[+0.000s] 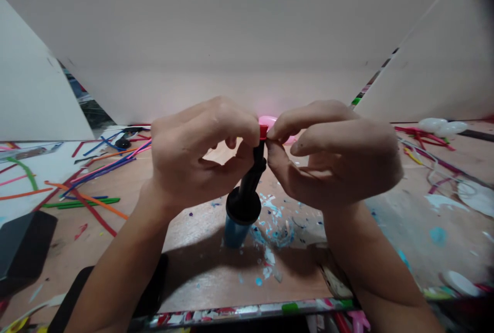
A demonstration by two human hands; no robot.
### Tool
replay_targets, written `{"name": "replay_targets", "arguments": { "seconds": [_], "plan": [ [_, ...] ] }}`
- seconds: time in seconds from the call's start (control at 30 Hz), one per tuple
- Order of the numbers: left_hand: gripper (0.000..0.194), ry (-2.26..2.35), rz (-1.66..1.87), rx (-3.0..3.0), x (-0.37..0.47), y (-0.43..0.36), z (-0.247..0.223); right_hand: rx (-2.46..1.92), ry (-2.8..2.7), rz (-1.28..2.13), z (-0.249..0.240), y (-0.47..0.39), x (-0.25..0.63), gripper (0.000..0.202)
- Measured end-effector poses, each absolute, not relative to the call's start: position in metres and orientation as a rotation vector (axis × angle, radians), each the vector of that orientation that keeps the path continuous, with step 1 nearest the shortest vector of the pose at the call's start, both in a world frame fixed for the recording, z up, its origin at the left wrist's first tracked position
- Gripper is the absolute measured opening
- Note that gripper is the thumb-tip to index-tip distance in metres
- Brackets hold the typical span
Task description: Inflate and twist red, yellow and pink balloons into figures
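Observation:
A balloon pump (244, 203) with a black top and a blue barrel stands tilted in front of me, its narrow black nozzle pointing up and away. At the nozzle's tip sits a small piece of red balloon (263, 132). My left hand (204, 150) pinches it from the left, thumb and index finger closed at the tip. From the other side, my right hand (335, 153) also has thumb and index finger pinched on the red balloon. Most of the red balloon is hidden by fingers. Just behind, a pink balloon (268, 119) shows in part.
Long uninflated balloons (104, 168) in several colours lie on the left. White balloons (442, 127) and red ones (424, 137) are at the far right. A black block (25, 250) stands at left. Blue paint spots (274, 235) mark the wooden table (200, 271). White panels (231, 29) enclose the back.

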State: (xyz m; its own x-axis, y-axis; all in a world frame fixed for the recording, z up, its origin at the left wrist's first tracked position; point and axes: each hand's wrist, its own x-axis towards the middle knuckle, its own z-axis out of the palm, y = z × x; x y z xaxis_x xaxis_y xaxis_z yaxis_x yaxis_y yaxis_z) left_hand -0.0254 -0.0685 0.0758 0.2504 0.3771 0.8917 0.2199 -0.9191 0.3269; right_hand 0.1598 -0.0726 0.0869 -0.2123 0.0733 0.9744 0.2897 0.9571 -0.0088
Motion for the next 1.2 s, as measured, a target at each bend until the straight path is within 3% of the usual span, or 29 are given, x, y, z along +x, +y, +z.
{"name": "replay_targets", "arguments": {
  "seconds": [0.2, 0.4, 0.6, 0.87, 1.2],
  "plan": [
    [0.008, 0.499, 1.776, 2.510, -0.021, -0.073, 0.085, -0.318, -1.802, -0.142, 0.086, -0.076, 0.157, 0.025],
    [0.017, 0.314, 1.864, 2.627, -0.018, -0.074, 0.094, -0.309, -1.841, -0.114, 0.086, -0.077, 0.158, 0.031],
    [0.009, 0.411, 1.780, 2.586, -0.023, -0.075, 0.092, -0.305, -1.900, -0.100, 0.088, -0.076, 0.158, 0.038],
    [0.020, 0.357, 1.795, 2.743, -0.026, -0.078, 0.099, -0.330, -1.982, -0.114, 0.088, -0.077, 0.160, 0.037],
    [0.010, 0.371, 1.699, 2.631, -0.027, -0.073, 0.094, -0.223, -1.791, 0.448, 0.085, -0.071, 0.161, 0.040]
  ]
}}
